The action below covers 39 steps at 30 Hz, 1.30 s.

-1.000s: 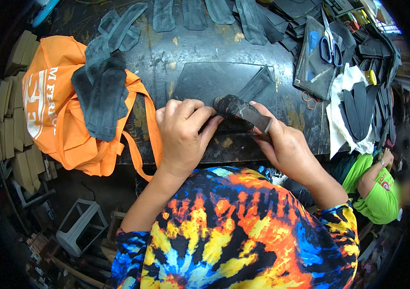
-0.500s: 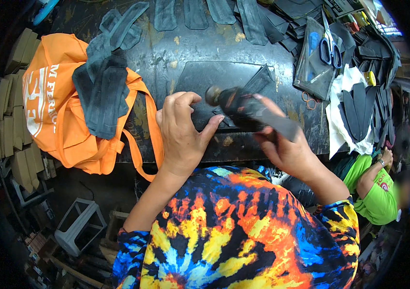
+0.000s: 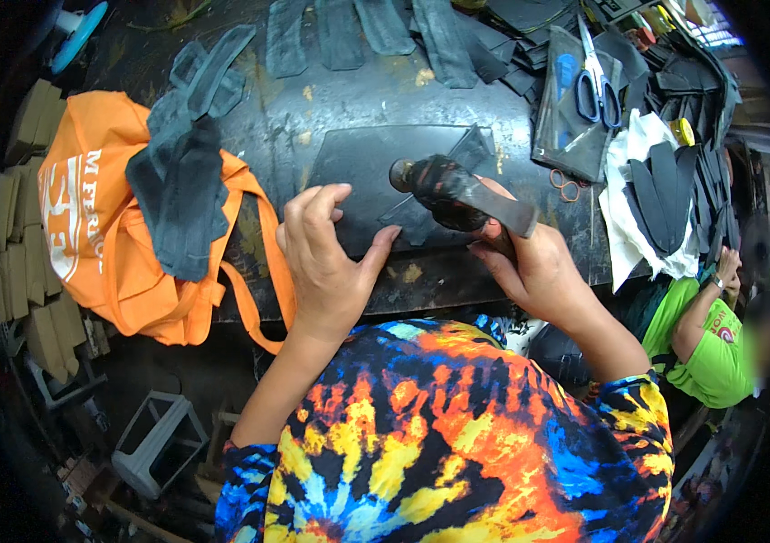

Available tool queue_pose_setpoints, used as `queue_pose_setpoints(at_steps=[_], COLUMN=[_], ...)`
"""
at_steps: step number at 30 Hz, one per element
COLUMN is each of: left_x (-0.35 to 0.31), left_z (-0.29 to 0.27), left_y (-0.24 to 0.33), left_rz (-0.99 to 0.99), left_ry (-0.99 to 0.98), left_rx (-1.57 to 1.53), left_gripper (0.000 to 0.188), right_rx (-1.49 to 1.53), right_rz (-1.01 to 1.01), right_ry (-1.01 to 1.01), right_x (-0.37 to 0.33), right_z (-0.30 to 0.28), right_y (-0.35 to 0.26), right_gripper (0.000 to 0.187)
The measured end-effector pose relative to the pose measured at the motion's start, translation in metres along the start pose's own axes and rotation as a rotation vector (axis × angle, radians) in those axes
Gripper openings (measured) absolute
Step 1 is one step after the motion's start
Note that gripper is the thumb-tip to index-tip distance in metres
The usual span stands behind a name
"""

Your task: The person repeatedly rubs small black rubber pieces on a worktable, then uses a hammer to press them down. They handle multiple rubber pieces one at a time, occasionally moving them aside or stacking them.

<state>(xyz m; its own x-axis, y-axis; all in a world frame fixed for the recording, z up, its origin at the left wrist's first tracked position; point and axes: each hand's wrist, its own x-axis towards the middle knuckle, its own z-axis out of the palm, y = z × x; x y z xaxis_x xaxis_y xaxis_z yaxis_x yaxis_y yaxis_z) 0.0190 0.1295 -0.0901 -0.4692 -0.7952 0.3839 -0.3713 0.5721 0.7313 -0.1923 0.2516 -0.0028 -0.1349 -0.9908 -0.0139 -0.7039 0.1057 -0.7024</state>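
My right hand (image 3: 530, 271) grips a hammer (image 3: 450, 192), its handle wrapped in dark material and its round face pointing left. The hammer is above a black flat board (image 3: 349, 161) and hides part of a dark strip (image 3: 471, 147) lying on it. At the board's left side, my left hand (image 3: 323, 249) is open, thumb and fingers apart, with nothing in them. The left thumb tip is close to the strip's near end (image 3: 405, 214); whether they touch I cannot tell.
More dark strips (image 3: 340, 36) lie along the bench's far side, others on an orange bag (image 3: 114, 208) at left. Scissors (image 3: 595, 86), a clear pouch (image 3: 557, 118) and white cloth (image 3: 620, 231) with black pieces are at right. Another person in green (image 3: 702, 344) sits far right.
The view has shifted slightly. The hammer, blurred before, now appears sharp, still in my right hand over the board. My left hand's thumb and fingers have drawn a little to the left.
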Motion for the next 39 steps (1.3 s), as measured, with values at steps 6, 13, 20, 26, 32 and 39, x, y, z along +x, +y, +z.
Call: queue_pose_setpoints(at_steps=[6,13,20,26,32,39], left_x=[0.012,0.012,0.027,0.058,0.066,0.064], left_z=[-0.008,-0.018,-0.024,-0.029,-0.039,-0.033], left_y=[0.006,0.022,0.012,0.002,-0.018,-0.024], left_rz=[0.076,0.24,-0.018,-0.408,-0.384,-0.377], left_ry=[-0.088,-0.496,-0.255,-0.355,-0.235,-0.241], left_rx=[-0.034,0.094,-0.338,-0.985,-0.705,-0.682], left_gripper=[0.065,0.068,0.019,0.026,0.032,0.037], right_rx=[-0.019,-0.343,-0.294,0.036,0.787,0.778], right_rz=[0.165,0.2,0.394,-0.149,0.146,0.228], right_ry=[0.074,0.404,0.279,0.24,-0.063,0.021], right_x=[-0.02,-0.059,-0.067,0.016,0.056,0.046], right_z=[-0.009,-0.025,-0.033,-0.025,0.001,-0.001], right_y=[0.029,0.073,0.073,0.037,0.023,0.03], right_gripper=[0.064,0.052,0.063,0.111,0.078,0.067])
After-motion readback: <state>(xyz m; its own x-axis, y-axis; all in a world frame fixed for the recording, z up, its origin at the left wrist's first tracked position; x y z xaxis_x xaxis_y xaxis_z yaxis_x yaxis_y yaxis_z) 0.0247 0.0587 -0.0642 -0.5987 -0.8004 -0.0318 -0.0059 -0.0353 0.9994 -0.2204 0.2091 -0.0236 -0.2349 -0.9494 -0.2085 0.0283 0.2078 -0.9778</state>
